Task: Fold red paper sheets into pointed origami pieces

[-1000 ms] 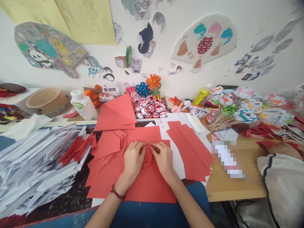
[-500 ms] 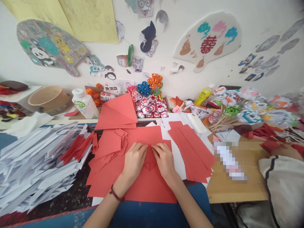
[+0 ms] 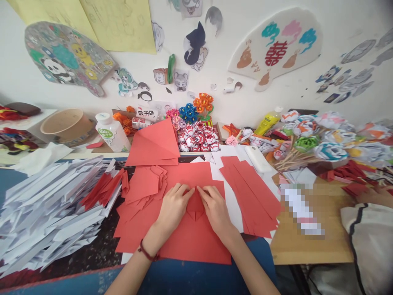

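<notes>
A small folded piece of red paper (image 3: 195,207) lies over larger red sheets (image 3: 196,246), its creased lower end coming to a point. At its left edge, my left hand (image 3: 174,204) is closed, thumb and fingertips pinching the paper near the top. My right hand (image 3: 216,207) pinches the opposite edge, and the fingertips of both hands almost meet. Left of my hands sit several smaller folded red pieces (image 3: 143,186). Long red strips (image 3: 250,194) lie to the right on white paper.
Folded white paper strips (image 3: 55,209) are heaped at left, with red ones (image 3: 102,190) on top. Behind stand a white bottle (image 3: 112,133) and red-and-white paper flowers (image 3: 199,139). At right are paper flowers on sticks (image 3: 307,143) and another person's sleeve (image 3: 367,233).
The whole view has shifted slightly. Both hands keep their pinch on the folded red paper, with the fingertips drawn slightly closer together at its top.
</notes>
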`<state>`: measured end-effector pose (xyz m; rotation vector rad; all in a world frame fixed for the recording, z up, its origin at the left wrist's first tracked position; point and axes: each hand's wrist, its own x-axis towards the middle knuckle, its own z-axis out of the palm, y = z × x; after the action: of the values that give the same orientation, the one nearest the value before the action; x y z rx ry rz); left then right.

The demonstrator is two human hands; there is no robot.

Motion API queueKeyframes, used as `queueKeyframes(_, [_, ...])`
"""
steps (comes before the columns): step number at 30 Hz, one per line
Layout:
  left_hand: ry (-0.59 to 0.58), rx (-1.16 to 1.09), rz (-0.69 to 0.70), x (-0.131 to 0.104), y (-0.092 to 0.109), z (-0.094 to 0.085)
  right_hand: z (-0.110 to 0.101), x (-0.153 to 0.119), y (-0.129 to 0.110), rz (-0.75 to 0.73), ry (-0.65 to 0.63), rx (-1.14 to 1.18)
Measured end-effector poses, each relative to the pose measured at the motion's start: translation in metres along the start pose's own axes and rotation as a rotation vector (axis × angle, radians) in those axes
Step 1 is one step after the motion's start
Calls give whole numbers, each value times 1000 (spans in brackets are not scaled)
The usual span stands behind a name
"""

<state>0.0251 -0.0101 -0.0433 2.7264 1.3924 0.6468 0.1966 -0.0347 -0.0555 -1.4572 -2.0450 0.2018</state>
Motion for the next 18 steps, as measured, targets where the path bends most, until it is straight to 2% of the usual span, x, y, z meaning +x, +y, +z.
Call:
queueKeyframes(10, [-26,7,11,-3,-1,-2,-1,-3,5,-9,-36,123])
queueKeyframes(18, [-50,44,54,-3,1,-1,-1,-4,5,-9,-65,104])
